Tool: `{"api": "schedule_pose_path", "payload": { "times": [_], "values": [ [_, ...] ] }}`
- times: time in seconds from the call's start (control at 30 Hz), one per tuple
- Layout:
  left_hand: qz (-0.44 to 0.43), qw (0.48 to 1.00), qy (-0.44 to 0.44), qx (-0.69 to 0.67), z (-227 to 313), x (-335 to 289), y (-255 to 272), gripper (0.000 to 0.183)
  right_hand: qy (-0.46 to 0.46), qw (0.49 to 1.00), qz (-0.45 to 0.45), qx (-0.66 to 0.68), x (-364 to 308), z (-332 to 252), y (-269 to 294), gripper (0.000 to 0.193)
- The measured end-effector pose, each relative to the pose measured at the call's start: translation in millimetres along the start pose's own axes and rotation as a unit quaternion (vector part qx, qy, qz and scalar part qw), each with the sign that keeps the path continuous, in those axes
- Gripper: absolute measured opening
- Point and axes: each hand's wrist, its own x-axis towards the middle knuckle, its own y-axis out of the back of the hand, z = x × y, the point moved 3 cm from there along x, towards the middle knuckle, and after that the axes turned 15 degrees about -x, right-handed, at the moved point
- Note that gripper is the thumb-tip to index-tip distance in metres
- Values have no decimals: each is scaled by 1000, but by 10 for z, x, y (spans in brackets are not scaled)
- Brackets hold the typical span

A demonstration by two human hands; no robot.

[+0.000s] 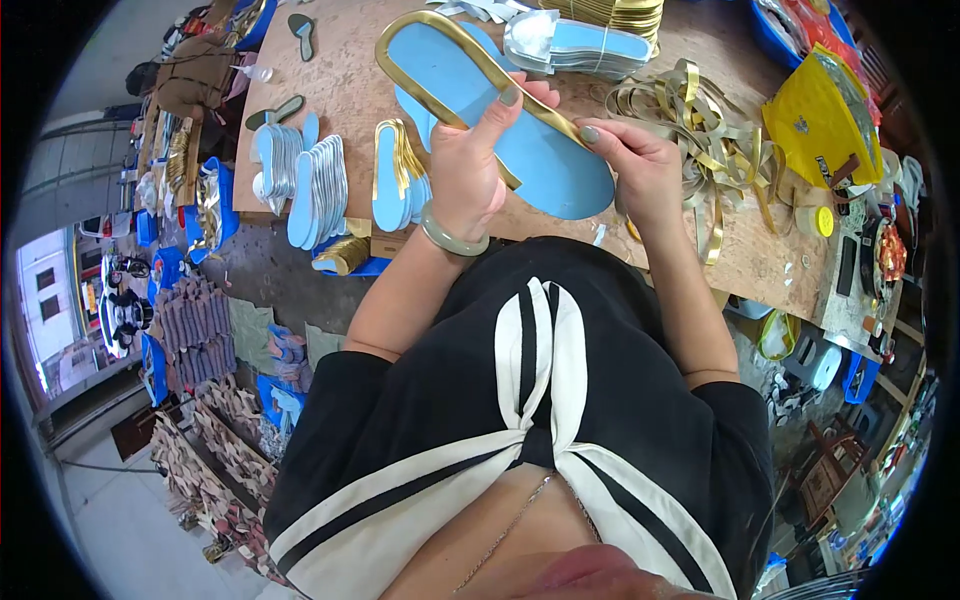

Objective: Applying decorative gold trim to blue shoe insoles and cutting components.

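- While only 1 view is on hand, the head camera shows both hands raised over the wooden table [330,80], working on 1 blue insole [540,150].
- Left hand [465,165]: fingers clenched around the insole near its middle, thumb on top, holding it tilted above the table edge with its toe pointing up and left.
- Right hand [640,165]: fingertips pinched on the gold strip [470,55] where it meets the insole's right-hand edge.
- Gold strip: it already hugs the toe and the upper edge; a loose stretch crosses the blue face near the left thumb.
- Step in hand, as I judge it: binding the insole's rim with gold edging, roughly halfway round.
- Next move, likely: the right fingers need to press the strip on along the heel curve while the left hand turns the insole to feed fresh edge; the strip must stay centred on the rim or it will wrinkle.
- Around them: rows of edged insoles [320,185] stand to the left, a tangle of gold offcuts [690,110] lies to the right, and a yellow bag [815,120] sits beyond that.
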Motion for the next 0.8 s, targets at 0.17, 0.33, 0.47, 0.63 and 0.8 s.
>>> {"api": "schedule_pose_path", "payload": {
  "times": [0.17,0.33,0.47,0.63,0.8],
  "values": [
    [-13,998,-37,54,-95,-70,62,24,-31,997,-29,-67,34,15,4,17],
    [-36,980,-60,186,-235,-79,160,23,-98,975,-92,-176,137,128,-76,16],
    [-27,962,-89,256,-205,1,306,22,-80,990,-111,-19,170,380,-151,14],
    [-205,939,126,247,-182,-5,424,36,-107,983,-135,67,258,543,-31,16],
    [-170,952,206,148,-328,41,552,45,-219,925,-256,177,384,654,41,32]
  ]
}}
